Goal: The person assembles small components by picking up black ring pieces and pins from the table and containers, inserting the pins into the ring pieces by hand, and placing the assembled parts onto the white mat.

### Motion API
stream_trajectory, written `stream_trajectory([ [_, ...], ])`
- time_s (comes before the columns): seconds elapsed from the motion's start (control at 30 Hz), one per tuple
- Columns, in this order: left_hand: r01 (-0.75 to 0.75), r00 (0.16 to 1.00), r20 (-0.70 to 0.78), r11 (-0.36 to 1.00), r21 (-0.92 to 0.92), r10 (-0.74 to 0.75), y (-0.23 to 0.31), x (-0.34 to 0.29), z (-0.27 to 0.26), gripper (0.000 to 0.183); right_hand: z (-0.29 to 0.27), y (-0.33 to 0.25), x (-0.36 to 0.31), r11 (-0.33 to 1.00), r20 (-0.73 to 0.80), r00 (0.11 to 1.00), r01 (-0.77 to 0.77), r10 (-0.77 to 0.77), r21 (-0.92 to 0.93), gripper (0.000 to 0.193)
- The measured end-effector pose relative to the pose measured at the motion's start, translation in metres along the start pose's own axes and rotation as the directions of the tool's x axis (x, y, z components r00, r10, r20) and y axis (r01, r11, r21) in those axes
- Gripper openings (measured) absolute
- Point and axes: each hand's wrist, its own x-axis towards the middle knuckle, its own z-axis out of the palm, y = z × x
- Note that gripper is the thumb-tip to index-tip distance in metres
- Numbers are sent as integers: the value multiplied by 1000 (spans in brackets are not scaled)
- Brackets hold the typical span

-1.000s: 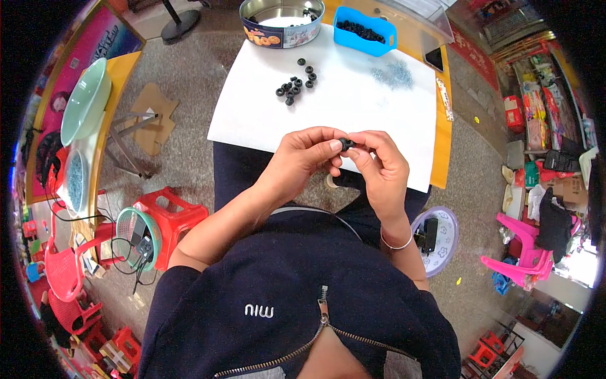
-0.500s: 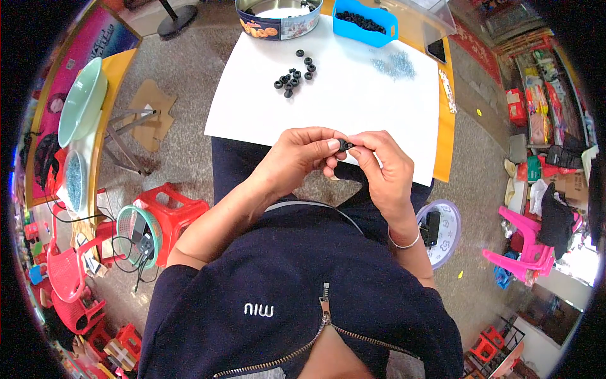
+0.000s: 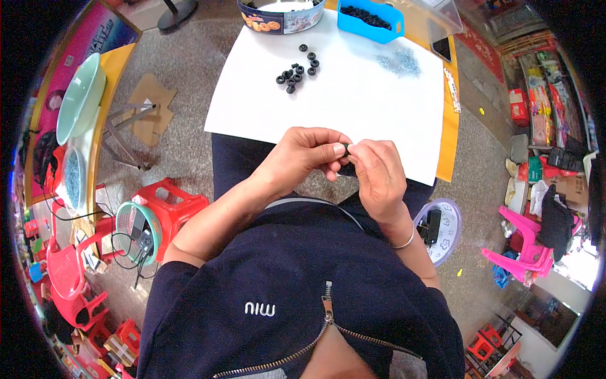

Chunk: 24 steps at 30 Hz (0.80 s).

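Just past the near edge of the white sheet (image 3: 360, 114), both my hands meet over a small black round part (image 3: 344, 150). My left hand (image 3: 309, 155) pinches it between thumb and fingers. The bent fingertips of my right hand (image 3: 380, 174) press together at its right side, covering much of it. Whether a second tiny piece sits under those fingertips is hidden. A loose group of several similar black round parts (image 3: 298, 77), ring-like with a hole in some, lies on the sheet farther off.
At the table's far edge stand a round tin (image 3: 282, 22) and a blue plastic box (image 3: 370, 25) of black pieces. A patch of small clear-blue bits (image 3: 399, 62) lies on the sheet. A phone (image 3: 441, 48) is at the right. A red stool (image 3: 169, 202) stands left of me.
My right hand has tilted and its fingers have closed further over the black part, which now shows less. My left hand stays nearly in place. The view has shifted slightly.
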Motion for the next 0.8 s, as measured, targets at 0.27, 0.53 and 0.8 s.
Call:
stream_trajectory([
  [0.27,-51,999,-11,996,78,52,-10,1,4,23,5,7,-12,985,6,991,-130,130,115,22],
  [0.53,-23,997,78,989,146,12,-17,4,-5,27,10,6,-18,989,66,991,-124,119,77,16],
  [0.8,138,987,84,990,4,-138,-30,13,-16,29,11,4,-24,884,188,911,-404,367,235,19],
])
